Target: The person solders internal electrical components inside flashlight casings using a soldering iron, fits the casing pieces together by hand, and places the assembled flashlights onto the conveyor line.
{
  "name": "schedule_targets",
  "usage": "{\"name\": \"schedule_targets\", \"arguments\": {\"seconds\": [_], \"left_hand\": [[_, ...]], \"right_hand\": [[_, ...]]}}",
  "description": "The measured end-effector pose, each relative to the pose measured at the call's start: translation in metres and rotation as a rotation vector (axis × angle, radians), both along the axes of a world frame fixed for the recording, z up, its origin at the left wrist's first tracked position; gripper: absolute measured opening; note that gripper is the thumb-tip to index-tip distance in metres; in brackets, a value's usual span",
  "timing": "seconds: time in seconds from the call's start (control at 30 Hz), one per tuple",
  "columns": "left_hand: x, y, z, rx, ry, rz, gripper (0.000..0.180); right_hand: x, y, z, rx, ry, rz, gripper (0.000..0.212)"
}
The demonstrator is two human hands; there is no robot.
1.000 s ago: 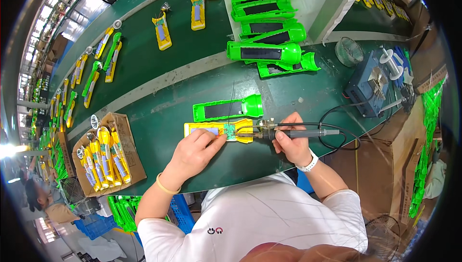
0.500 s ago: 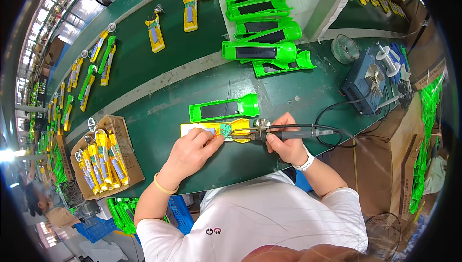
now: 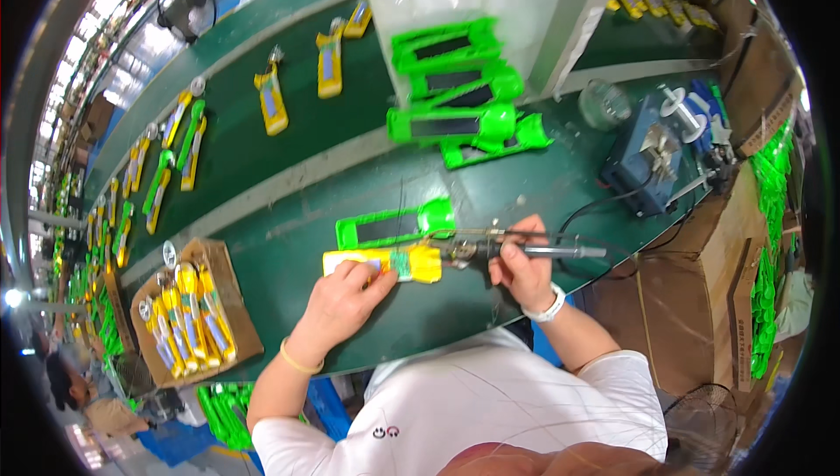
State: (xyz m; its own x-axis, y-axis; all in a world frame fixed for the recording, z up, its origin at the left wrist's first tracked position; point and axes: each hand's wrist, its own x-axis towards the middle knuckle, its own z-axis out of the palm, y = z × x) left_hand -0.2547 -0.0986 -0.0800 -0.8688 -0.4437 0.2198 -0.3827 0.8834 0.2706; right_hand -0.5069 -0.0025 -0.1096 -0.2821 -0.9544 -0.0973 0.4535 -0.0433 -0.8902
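My right hand [image 3: 523, 276] grips a soldering iron [image 3: 569, 251] by its grey handle, the tip end pointing left. Under my left hand [image 3: 341, 301] lies a yellow flashlight half-shell [image 3: 427, 264]; thumb and fingers close on its near edge, and any wire between them is too small to make out. Inside the shell sits a small green circuit board [image 3: 400, 264]. A shiny lamp reflector [image 3: 462, 252] is at the shell's right end, partly behind the iron. Just beyond lies a bright green half-shell [image 3: 350, 233] with a dark panel.
At left stands a cardboard box [image 3: 243, 327] of yellow half-shells. Green shells [image 3: 451, 124] are piled at the back. On the right are a blue soldering station [image 3: 639, 165], a solder spool [image 3: 682, 115] and a glass bowl [image 3: 604, 104]. Yellow units [image 3: 272, 104] line the far strip.
The soldering iron has moved off the circuit board, its tip now up beside the green half-shell. My left hand stays at the yellow half-shell. The whole view has shifted slightly.
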Motion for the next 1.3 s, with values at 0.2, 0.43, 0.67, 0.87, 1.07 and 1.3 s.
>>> {"name": "schedule_targets", "arguments": {"seconds": [0.2, 0.43, 0.67, 0.87, 1.07, 1.3], "left_hand": [[-0.019, -0.002, 0.007, 0.135, 0.227, 0.36, 0.032], [-0.053, -0.01, -0.014, 0.253, 0.168, 0.39, 0.033], [-0.048, -0.002, -0.016, 0.581, 0.219, 0.45, 0.026], [-0.048, 0.004, -0.029, 0.311, 0.283, 0.39, 0.006], [-0.031, 0.0, -0.014, 0.277, 0.45, 0.393, 0.028], [-0.047, 0.024, 0.097, 0.839, 1.04, -0.776, 0.011]], "right_hand": [[-0.003, 0.0, -0.014, -0.066, -0.068, -0.073, 0.021], [-0.008, 0.0, -0.005, -0.11, -0.07, -0.188, 0.02], [-0.013, 0.0, -0.007, -0.125, -0.155, -0.226, 0.018], [-0.013, -0.002, -0.001, -0.057, -0.12, -0.284, 0.017], [-0.009, -0.011, 0.007, -0.013, -0.086, -0.306, 0.016], [-0.012, -0.015, -0.005, 0.011, -0.132, -0.28, 0.015]]}}
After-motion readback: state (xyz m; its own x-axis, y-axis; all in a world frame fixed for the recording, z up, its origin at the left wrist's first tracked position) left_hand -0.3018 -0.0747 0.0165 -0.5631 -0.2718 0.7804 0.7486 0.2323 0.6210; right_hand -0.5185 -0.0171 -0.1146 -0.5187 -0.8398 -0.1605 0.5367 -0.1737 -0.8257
